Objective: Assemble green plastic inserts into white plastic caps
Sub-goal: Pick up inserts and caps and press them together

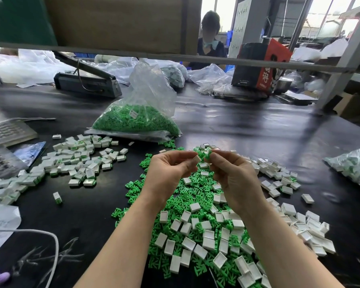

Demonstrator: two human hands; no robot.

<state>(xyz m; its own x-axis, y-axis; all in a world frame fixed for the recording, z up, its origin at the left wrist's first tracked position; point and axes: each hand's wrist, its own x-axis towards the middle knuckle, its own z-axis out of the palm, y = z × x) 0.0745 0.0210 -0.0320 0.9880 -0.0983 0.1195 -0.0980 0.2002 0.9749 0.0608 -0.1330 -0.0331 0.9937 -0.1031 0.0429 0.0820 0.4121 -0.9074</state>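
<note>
holding position above the desk (247, 125): two bare hands raised over a mixed heap, fingertips nearly meeting.

left hand (168, 169): fingers curled, thumb and forefinger pinching one white plastic cap (196, 158) at its near end; the cap points rightward, toward the other hand. whether its hollow side faces the insert cannot be told.

right hand (230, 171): fingers curled, pinching one green plastic insert (208, 155), only a small part showing past the fingertips; its long axis cannot be told.

key relation: insert lies just beside the cap, to its right and very slightly higher, apart by a narrow gap, not yet entered. judged next move: bring the two together along the left-right line, insert into cap mouth; neither hand is clearly nearer, the parts sit between them.

stock: loose pile of green inserts and empty white caps (195, 235) under the forearms; finished caps with green showing (79, 161) heaped to the left; clear bag of green inserts (137, 119) behind, well apart from the hands.
</note>
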